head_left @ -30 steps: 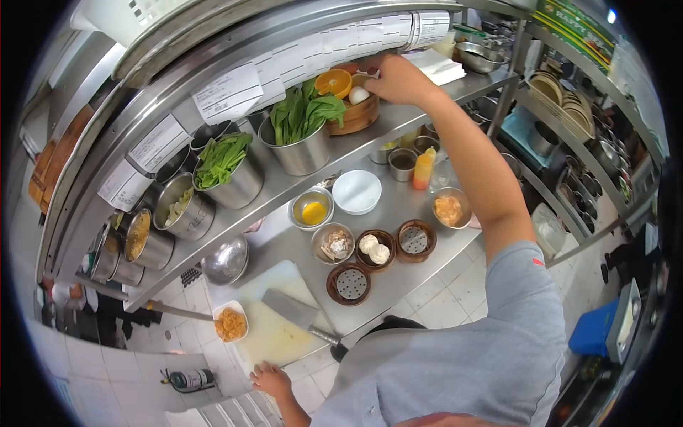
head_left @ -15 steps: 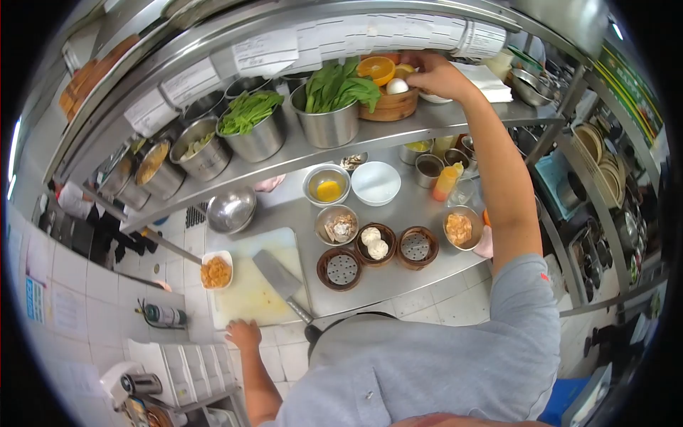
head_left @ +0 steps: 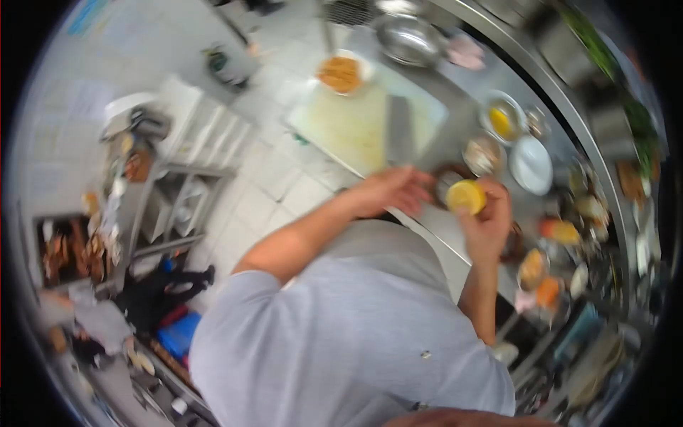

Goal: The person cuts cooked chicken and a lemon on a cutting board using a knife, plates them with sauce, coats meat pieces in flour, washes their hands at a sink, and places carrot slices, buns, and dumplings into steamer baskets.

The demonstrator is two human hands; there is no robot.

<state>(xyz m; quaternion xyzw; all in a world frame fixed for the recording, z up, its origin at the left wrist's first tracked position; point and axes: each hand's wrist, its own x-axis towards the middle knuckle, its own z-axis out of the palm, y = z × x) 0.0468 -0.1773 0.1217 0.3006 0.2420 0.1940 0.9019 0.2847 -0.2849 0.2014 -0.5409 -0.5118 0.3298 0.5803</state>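
Observation:
My right hand [head_left: 487, 220] pinches a cut lemon [head_left: 466, 197], its yellow face turned up, above the near edge of the steel counter. Just left of it is my left hand [head_left: 398, 191], empty, with fingers apart and slightly blurred. A cleaver [head_left: 398, 132] lies on the white cutting board [head_left: 331, 128] beyond my left hand; its handle is hidden. Behind the lemon, a round bamboo steamer [head_left: 447, 178] is partly covered by my hands. Near it are a bowl of whitish food [head_left: 484, 154] and a white bowl [head_left: 531, 166].
A bowl of orange-brown food [head_left: 340, 75] sits at the board's far corner, beside a large steel bowl [head_left: 409, 39]. Another bowl holds something yellow [head_left: 501, 122]. Squeeze bottles [head_left: 560, 230] stand to the right. A raised shelf edge [head_left: 548, 89] runs along the counter's back. Another person [head_left: 103, 313] is at lower left.
My right hand has come down from the basket on the shelf and now holds the cut lemon over the counter. My left hand has moved up beside it. The view has turned strongly.

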